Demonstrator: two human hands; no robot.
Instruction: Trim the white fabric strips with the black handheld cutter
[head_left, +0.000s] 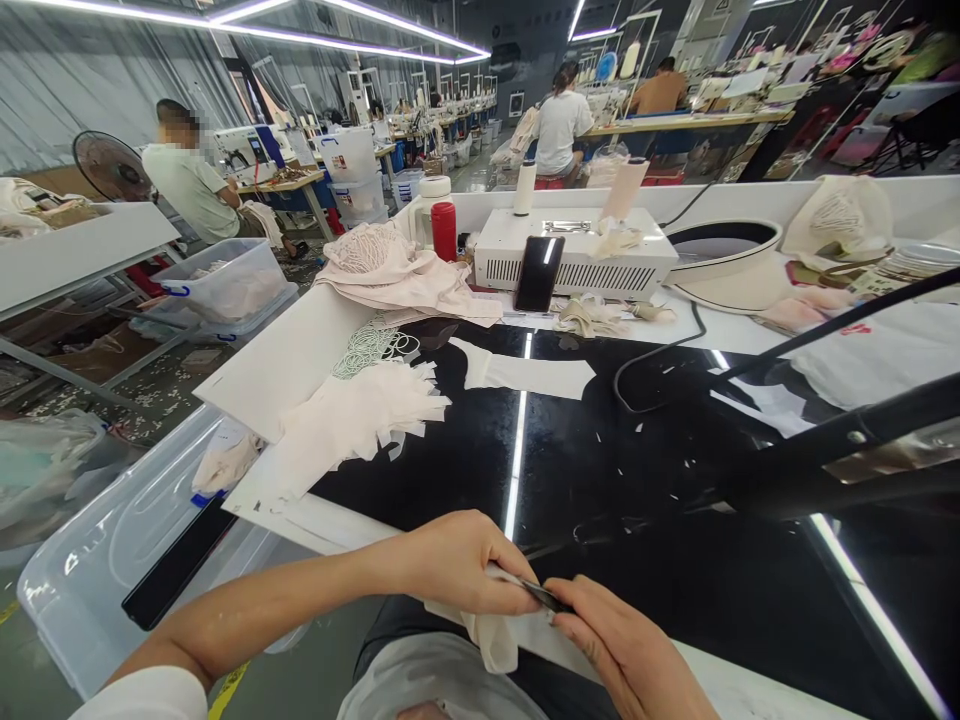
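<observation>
Pale cloth and dark tool, lower centre of frame.
Left hand grip clenched on pale cloth, end hanging; right hand pinching dark tool. White piece on black table, upper centre.

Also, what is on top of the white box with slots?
On the white box stand a white spool and a pale pink spool; a small metal piece and crumpled pale cloth lie there too. Whatever is under the cloth is covered.
</observation>
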